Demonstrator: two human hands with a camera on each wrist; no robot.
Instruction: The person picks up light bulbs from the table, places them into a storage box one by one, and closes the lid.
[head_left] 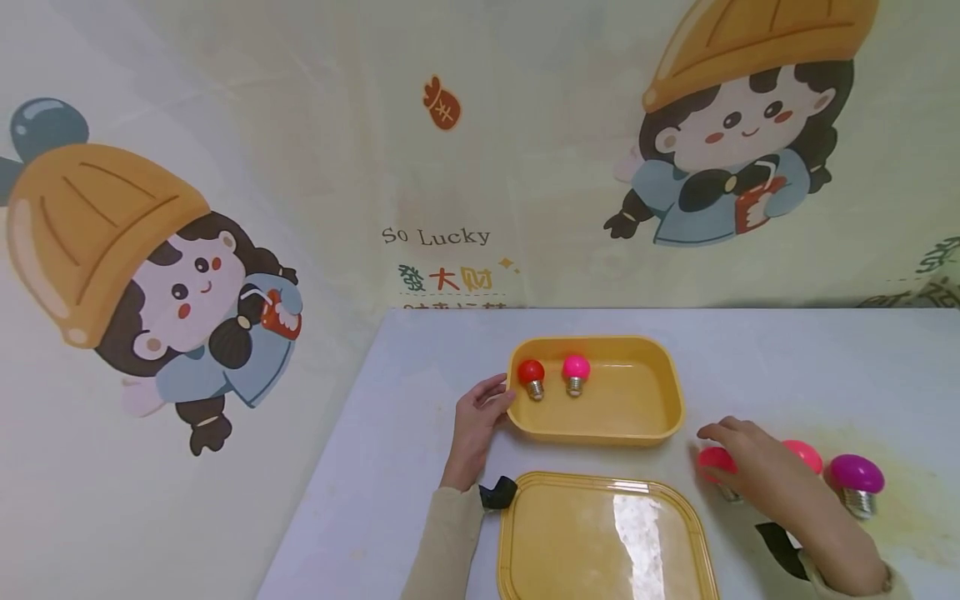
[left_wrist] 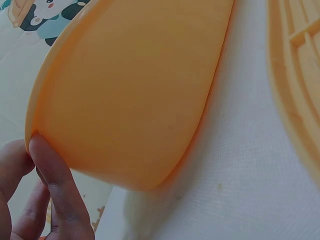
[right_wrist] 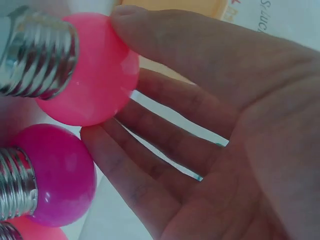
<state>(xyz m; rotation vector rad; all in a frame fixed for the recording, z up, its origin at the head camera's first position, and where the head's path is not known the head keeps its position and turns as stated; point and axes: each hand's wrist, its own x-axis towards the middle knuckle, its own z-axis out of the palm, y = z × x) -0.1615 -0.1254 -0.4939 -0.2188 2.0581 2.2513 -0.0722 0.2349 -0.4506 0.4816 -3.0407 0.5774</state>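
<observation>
Yellow tray (head_left: pixel 562 546), tub (head_left: pixel 630 404) holding two bulbs (head_left: pixel 531 372)

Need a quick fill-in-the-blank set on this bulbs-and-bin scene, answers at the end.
1. The right hand is at a loose bulb, while the yellow bin is gripped by the person's ____.
2. In the head view, the number of bulbs outside the bin is ____.
3. The pink bulb in the bin lies beside one whose colour is ____.
4. In the head view, the rightmost bulb is coloured ____.

Missing words: left hand; three; red; purple.
</observation>
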